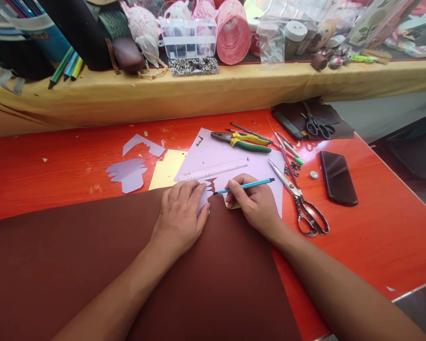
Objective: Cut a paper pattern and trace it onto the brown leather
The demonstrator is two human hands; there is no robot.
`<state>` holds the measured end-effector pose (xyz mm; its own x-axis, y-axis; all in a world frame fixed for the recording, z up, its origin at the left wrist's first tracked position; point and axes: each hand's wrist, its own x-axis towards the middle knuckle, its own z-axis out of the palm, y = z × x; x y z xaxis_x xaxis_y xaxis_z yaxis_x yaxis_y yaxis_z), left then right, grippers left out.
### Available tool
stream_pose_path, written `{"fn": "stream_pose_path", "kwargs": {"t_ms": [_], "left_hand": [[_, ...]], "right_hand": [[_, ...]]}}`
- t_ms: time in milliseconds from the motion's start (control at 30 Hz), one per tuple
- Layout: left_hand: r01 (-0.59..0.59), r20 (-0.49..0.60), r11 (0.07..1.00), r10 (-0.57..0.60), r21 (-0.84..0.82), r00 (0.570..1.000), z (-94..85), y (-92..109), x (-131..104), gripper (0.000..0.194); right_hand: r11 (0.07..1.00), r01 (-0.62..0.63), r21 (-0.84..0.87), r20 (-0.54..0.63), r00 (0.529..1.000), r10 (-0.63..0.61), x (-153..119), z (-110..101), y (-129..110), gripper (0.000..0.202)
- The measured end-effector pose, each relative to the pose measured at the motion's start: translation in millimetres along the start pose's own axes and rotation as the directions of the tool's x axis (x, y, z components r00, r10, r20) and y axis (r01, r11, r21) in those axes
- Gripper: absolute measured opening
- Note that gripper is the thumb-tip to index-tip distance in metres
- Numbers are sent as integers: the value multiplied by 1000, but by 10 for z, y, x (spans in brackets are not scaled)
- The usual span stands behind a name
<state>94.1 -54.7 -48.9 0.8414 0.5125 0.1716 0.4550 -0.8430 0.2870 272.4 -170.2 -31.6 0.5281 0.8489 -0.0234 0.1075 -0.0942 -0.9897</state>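
A large brown sheet, perhaps leather, covers the near part of the red table. Across its far edge my left hand lies flat, fingers stretched forward, pressing on a small lilac paper piece that the hand partly hides. My right hand grips a slim blue pen, its tip pointing left at the edge of that paper. Beyond the hands is a lilac sheet with a clear ruler on it. A jagged dark scrap lies close to the pen tip.
On the red table, pliers, large scissors and a phone lie to the right. Cut lilac paper shapes and yellow paper are on the left. A cloth-covered shelf crowded with supplies runs along the back.
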Motion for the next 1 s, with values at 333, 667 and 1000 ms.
{"fn": "stream_pose_path", "kwargs": {"t_ms": [333, 667, 1000], "left_hand": [[-1, 2, 1000, 1, 4, 1000, -8, -2, -3, 45], [6, 8, 1000, -6, 5, 1000, -17, 4, 5, 45], [19, 12, 1000, -19, -14, 1000, -26, 11, 5, 45]], "right_hand": [[994, 112, 12, 14, 994, -112, -44, 36, -46, 33], [987, 138, -83, 103, 986, -129, -26, 36, -22, 40], [986, 127, -112, 116, 987, -114, -25, 39, -38, 43]]}}
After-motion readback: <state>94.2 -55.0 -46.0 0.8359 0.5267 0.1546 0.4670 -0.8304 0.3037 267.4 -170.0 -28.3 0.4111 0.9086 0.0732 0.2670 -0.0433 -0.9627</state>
